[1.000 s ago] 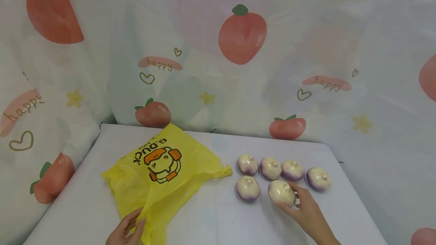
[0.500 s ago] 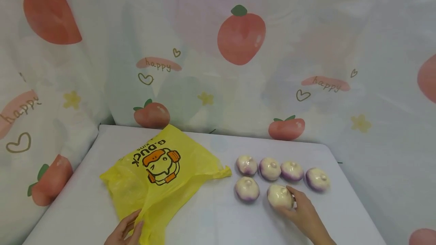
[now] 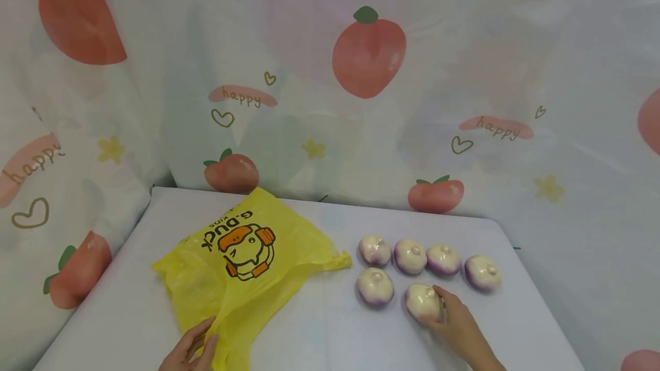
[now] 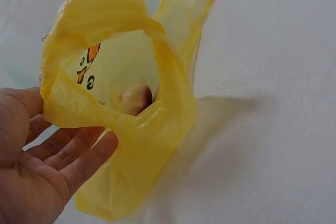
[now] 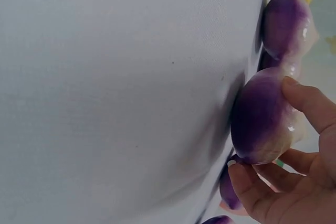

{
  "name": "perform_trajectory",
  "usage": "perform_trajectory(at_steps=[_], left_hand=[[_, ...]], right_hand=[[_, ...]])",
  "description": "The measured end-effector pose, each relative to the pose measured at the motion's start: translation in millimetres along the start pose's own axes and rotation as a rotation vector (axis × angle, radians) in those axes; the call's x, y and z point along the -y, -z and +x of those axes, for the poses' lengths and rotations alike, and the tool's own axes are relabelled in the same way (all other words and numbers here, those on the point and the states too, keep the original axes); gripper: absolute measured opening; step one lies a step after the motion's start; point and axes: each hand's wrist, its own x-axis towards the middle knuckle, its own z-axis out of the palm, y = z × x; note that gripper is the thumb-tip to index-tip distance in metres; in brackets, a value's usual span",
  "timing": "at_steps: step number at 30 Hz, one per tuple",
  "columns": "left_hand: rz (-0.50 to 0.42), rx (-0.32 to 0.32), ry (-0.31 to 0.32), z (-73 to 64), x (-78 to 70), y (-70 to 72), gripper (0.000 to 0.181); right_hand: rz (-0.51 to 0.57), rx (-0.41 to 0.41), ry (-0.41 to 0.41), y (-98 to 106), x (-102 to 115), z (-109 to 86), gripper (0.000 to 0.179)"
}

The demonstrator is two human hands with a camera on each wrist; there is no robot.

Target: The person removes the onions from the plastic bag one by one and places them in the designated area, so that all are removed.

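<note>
A yellow plastic bag (image 3: 289,245) with a printed duck lies flat at the left of the table. My left hand (image 3: 189,347) holds its near edge, and in the left wrist view the bag's mouth (image 4: 100,114) gapes beside the fingers. Through it shows a round, pale and dark thing (image 4: 137,99). At the right, my right hand (image 3: 461,328) grips a glossy white-and-purple onion (image 3: 423,301), thumb on one side and fingers on the other. The right wrist view shows this onion's purple underside (image 5: 260,119) close to the table.
Several similar onions sit behind and beside the right hand, such as the back-left onion (image 3: 374,251), the front-left onion (image 3: 375,287) and the far-right onion (image 3: 482,273). Behind the white table (image 3: 319,325) hangs a fruit-printed cloth (image 3: 309,119).
My right hand has brought the gripped onion slightly nearer to me and down, in line with the front-left onion. The left hand and the bag hold about the same place.
</note>
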Motion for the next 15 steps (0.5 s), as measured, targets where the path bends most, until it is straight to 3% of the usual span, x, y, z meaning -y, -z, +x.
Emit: perform_trajectory(at_steps=[6, 15], left_hand=[[-0.006, 0.019, -0.009, -1.1, -2.1, 1.7, 0.039], [-0.018, -0.017, -0.029, -2.7, -6.9, 1.1, 0.034]], right_hand=[[0.001, 0.021, 0.021, -1.0, 0.1, -0.1, 0.085], [-0.007, -0.021, 0.041, -0.9, 1.8, -2.8, 0.089]])
